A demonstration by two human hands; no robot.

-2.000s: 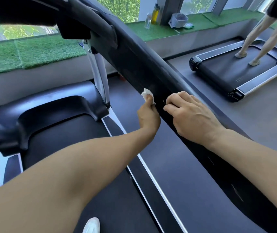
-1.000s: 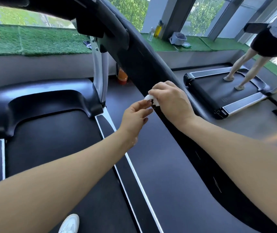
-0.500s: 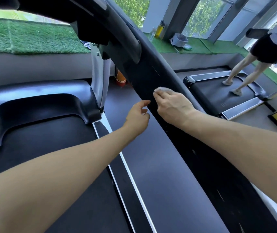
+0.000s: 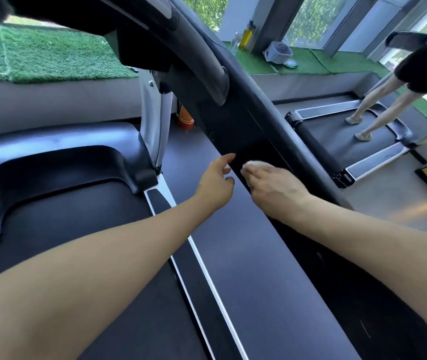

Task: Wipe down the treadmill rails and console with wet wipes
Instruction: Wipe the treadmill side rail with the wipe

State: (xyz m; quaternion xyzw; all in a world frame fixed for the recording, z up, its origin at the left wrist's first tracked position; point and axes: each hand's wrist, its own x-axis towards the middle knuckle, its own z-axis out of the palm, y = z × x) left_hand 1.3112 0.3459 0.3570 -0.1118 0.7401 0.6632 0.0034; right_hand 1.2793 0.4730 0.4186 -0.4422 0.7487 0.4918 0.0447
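Note:
The treadmill's wide black side rail [image 4: 248, 126] runs diagonally from upper left to lower right. My right hand [image 4: 274, 188] holds a small white wet wipe [image 4: 255, 163] under its fingertips against the rail's flat top; only the wipe's edge shows past the fingers. Just left of the rail hovers my left hand [image 4: 216, 183], fingers loosely spread and empty, its forefinger tip at the rail's inner edge. The console's dark underside [image 4: 139, 48] and a padded handle [image 4: 202, 61] hang above.
The treadmill belt [image 4: 59, 229] and its silver-edged foot strip [image 4: 196, 258] lie below my arms. A second treadmill [image 4: 350, 141] at right has a person walking on it. Bottles [image 4: 247, 35] and a small bin [image 4: 278, 51] stand on the green-turf window ledge.
The wipe went from my left hand to my right hand. My right hand now holds it on the rail's top. My left hand let go and drew slightly back.

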